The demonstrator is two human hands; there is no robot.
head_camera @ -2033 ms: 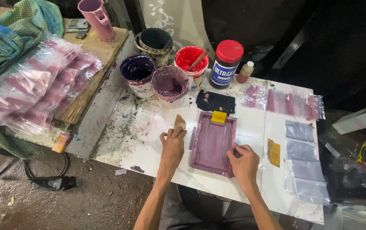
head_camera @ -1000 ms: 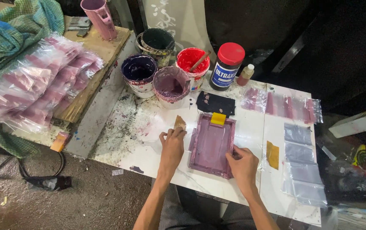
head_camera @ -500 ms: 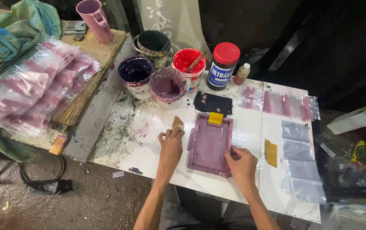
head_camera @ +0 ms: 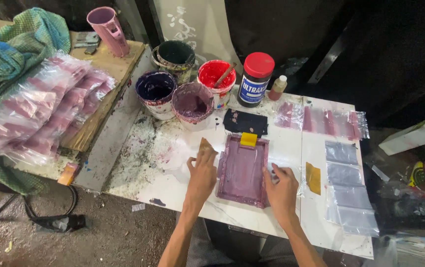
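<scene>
White and ink-stained, the bench stands over a dirty concrete floor, with dark clutter to the right.

Head view: a small purple-stained printing screen frame lies flat near the front edge, a yellow tab at its far end. The left hand rests against the frame's left rail, its grip closed around a small tan squeegee that sticks up past the fingertips. The right hand presses flat on the right rail and the clear plastic bag showing from beneath it, grip open, holding nothing. So the frame sits squarely between the two hands, pinned from both sides, which I judge keeps it from sliding on the bag.

Paint tubs in purple, dark blue and red, and a red-lidded jar, cluster at the far edge within arm's reach. Blank bags line the right side; printed ones lie far right, apart from wet ink. A heap of finished bags covers the board at left.
</scene>
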